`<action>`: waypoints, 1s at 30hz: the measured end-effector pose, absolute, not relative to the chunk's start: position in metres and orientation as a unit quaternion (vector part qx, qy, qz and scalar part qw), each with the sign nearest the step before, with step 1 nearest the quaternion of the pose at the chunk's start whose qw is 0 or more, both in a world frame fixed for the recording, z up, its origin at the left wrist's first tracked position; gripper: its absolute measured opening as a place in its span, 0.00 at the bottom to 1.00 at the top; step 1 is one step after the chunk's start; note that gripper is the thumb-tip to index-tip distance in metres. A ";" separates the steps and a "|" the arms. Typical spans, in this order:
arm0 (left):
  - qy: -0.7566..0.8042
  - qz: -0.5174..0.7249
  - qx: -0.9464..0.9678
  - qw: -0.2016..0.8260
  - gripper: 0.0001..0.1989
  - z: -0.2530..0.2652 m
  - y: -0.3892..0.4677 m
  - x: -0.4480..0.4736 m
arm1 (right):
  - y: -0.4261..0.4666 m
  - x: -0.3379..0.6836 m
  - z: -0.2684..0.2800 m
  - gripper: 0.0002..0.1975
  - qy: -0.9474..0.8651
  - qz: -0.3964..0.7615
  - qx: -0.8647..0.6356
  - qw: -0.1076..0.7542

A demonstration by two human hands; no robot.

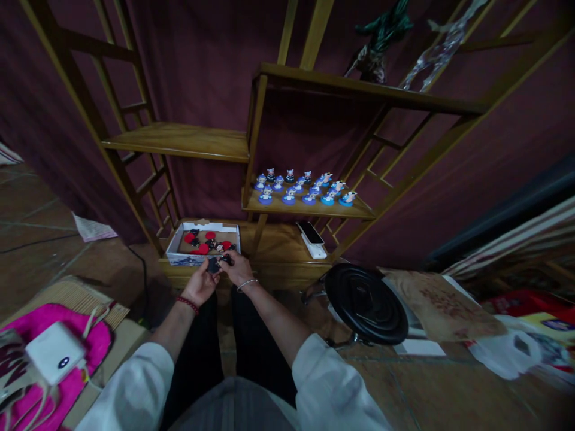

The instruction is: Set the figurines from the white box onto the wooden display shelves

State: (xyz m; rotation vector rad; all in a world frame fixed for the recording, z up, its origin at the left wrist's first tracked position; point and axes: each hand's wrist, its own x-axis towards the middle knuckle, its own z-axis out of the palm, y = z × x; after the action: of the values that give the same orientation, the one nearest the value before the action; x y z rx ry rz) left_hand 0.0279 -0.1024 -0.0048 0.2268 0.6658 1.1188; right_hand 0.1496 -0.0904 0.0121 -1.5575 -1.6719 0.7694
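My left hand [202,283] is closed on a black round base [213,265], held between thumb and fingers. Close beside it, my right hand [239,269] pinches a small black figurine [226,259], partly hidden by the fingers. Whether the base and figurine are joined I cannot tell. Just beyond both hands, a white cardboard box [172,254] holds several red discs [211,236] and small black figurine pieces [194,242]. On the shelf [309,208] to the right, several small figurines stand in rows, some purple [265,194], some blue [347,198], some black [290,175].
A phone [309,233] lies on a white box on the lower shelf. A black round stool [366,304] stands at the right. At the left, a white power bank [56,352] with cables rests on pink cloth [96,335]. Larger statues [380,42] occupy the upper shelf.
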 end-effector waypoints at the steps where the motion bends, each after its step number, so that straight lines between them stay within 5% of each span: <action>1: 0.306 0.526 0.100 0.787 0.10 -0.005 -0.102 0.028 | -0.090 0.150 0.011 0.12 -0.650 0.299 -0.601 0.357; 30: 0.272 0.549 0.079 0.786 0.11 -0.006 -0.096 0.023 | -0.076 0.155 0.031 0.13 -0.712 0.288 -0.540 0.345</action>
State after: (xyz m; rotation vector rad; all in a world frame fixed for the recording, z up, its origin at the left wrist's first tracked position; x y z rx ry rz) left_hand 0.0233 -0.0961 -0.0062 0.1704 0.5869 1.1837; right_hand 0.1553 -0.0757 0.0314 -1.4011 -1.8483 0.7484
